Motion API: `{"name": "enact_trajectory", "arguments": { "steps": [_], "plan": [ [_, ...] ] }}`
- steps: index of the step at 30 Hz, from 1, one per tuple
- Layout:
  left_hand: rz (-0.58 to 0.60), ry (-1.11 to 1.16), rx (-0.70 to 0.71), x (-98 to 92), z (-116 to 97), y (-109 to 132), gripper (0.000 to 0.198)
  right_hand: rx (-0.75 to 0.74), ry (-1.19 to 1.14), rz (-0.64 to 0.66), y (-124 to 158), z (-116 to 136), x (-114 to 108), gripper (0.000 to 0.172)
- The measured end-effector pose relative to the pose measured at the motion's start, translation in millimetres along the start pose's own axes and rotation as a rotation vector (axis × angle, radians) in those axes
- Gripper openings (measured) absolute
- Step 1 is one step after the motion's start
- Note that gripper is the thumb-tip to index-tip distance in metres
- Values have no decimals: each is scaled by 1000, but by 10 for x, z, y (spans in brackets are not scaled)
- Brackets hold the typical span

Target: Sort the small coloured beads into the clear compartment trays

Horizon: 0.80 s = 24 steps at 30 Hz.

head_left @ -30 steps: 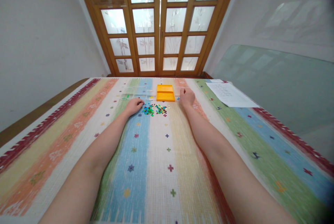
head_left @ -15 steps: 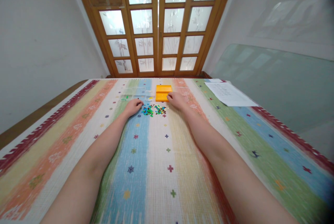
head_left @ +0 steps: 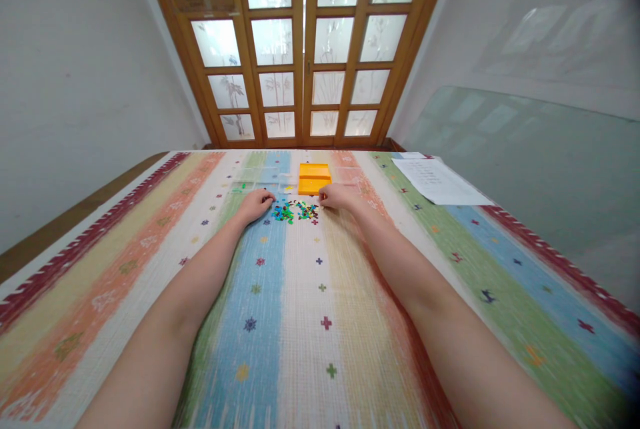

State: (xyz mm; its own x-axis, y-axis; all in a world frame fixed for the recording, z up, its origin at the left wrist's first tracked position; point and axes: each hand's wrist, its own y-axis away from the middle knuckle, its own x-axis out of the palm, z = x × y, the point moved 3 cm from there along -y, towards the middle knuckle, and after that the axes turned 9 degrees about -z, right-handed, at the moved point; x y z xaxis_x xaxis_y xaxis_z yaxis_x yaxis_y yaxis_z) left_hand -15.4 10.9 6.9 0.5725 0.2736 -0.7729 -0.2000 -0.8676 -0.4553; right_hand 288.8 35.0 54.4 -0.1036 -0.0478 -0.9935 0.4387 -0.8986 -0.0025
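Small loose pieces in blue, green, yellow and dark colours lie in a pile [head_left: 284,211] on the striped cloth. My left hand [head_left: 255,205] rests at the pile's left edge, fingers curled together; anything inside them is hidden. At the right edge of the pile, my right hand [head_left: 336,196] has its fingertips pinched low near the pieces, and what they hold is too small to make out. Just beyond the hands sits an orange two-part tray [head_left: 315,176], its near right corner close to my right fingers.
Left of the orange tray is a clear plastic tray [head_left: 255,179] with a few green and yellow pieces in it. Printed paper [head_left: 440,181] lies at the far right of the striped tablecloth [head_left: 305,322]. Glazed wooden doors [head_left: 305,49] stand behind the table.
My right hand has come down and toward me, from the orange tray's near right corner to the right edge of the pile. My left hand stays in place.
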Motion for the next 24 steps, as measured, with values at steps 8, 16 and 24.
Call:
{"name": "enact_trajectory", "arguments": {
  "steps": [8, 16, 24],
  "plan": [
    [-3, -3, 6, -4, -13, 8, 27, 6, -32, 9, -43, -12, 31, 25],
    [5, -12, 6, 4, 4, -1, 27, 7, -103, -9, -47, -24, 6, 27],
    [7, 4, 8, 0, -1, 1, 27, -50, -259, -175, -76, -51, -22, 27]
  ]
}}
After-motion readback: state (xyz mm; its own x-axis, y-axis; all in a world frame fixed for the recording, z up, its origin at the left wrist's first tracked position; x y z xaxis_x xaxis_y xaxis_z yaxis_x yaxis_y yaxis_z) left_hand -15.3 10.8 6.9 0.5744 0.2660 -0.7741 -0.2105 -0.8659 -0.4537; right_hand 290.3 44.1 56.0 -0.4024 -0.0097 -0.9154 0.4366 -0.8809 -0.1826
